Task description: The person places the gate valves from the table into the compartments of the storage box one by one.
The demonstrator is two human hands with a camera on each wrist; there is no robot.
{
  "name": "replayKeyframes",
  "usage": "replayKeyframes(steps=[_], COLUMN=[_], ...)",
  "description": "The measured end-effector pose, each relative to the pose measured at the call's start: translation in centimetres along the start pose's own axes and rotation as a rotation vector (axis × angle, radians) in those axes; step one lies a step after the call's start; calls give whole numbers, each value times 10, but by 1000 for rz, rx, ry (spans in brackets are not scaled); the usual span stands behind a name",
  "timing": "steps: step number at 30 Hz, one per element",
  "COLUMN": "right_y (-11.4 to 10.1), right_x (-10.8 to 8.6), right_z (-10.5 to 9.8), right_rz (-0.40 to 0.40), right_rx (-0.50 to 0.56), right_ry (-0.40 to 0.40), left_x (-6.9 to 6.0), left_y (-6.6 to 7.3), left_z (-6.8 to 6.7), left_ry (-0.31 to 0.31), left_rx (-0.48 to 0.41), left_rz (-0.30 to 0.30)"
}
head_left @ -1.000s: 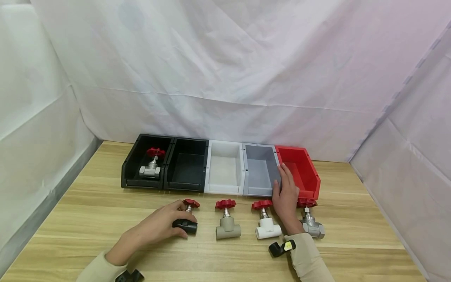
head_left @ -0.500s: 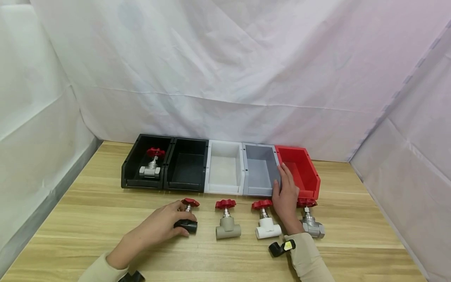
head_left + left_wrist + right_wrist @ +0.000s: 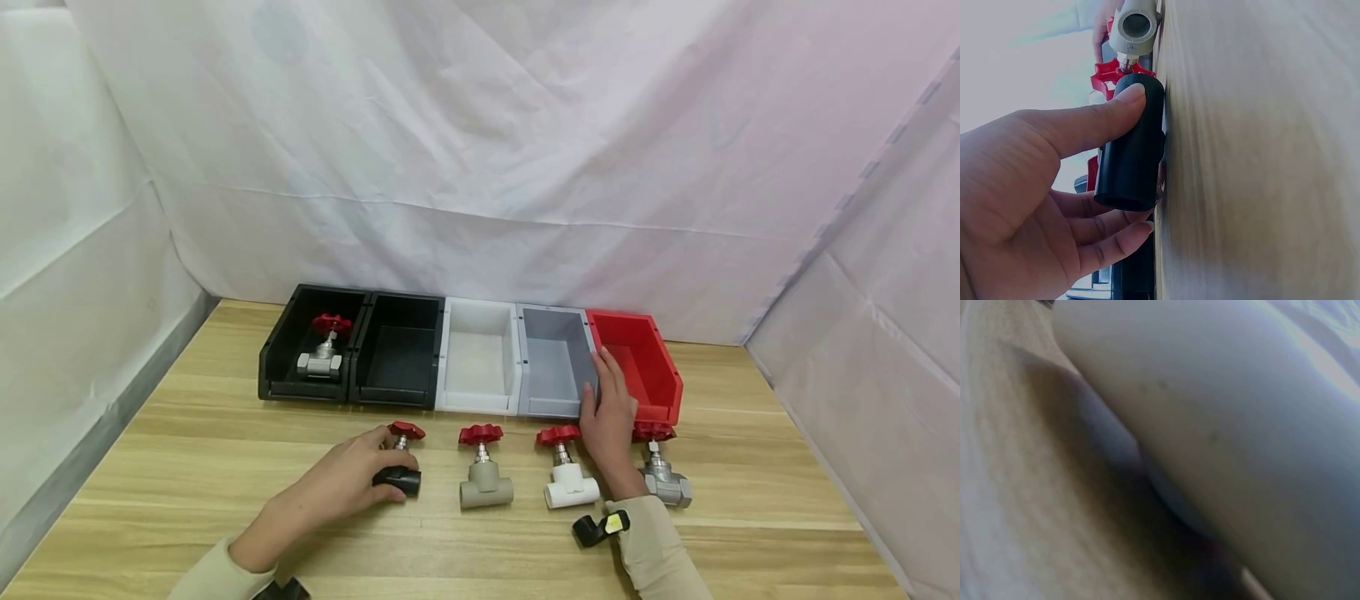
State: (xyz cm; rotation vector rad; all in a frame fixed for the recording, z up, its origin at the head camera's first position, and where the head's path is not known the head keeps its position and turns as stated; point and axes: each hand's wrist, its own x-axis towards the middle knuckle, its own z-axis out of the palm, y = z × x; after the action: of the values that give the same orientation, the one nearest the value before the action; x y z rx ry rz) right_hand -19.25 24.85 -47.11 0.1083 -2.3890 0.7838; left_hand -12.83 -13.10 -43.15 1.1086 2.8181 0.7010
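Head view: black valve [image 3: 399,480] pinched between left hand [image 3: 352,473] thumb and fingers; right hand [image 3: 610,421], fingers extended, touches grey bin [image 3: 551,367].

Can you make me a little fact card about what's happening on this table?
Left grip: pinches black valve
Right grip: rests at edge of gray bin
On table: beige valve, white valve, silver valve
Bins, left to right: first black bin, second black bin, white bin, gray bin, red bin
In first black bin: another silver valve

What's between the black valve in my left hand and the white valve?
The beige valve: the head view shows it between the black valve and the white valve.
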Motion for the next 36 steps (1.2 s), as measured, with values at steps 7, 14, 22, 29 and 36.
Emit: replayKeyframes(steps=[7, 14, 22, 29, 36], right_y=[0, 2, 1, 1, 0], right_x=[0, 0, 0, 0, 0], right_z=[0, 0, 1, 1, 1], right_rz=[-6, -16, -16, -5, -2], right_rx=[8, 7, 19, 16, 14], right_ry=[5, 11, 10, 3, 2], left_x=[1, 2, 1, 1, 2], left_y=[0, 0, 1, 2, 1], left_z=[0, 1, 1, 1, 1], left_ry=[-1, 7, 26, 26, 36], left_rx=[0, 9, 47, 48, 51], left_rz=[1, 21, 26, -6, -15])
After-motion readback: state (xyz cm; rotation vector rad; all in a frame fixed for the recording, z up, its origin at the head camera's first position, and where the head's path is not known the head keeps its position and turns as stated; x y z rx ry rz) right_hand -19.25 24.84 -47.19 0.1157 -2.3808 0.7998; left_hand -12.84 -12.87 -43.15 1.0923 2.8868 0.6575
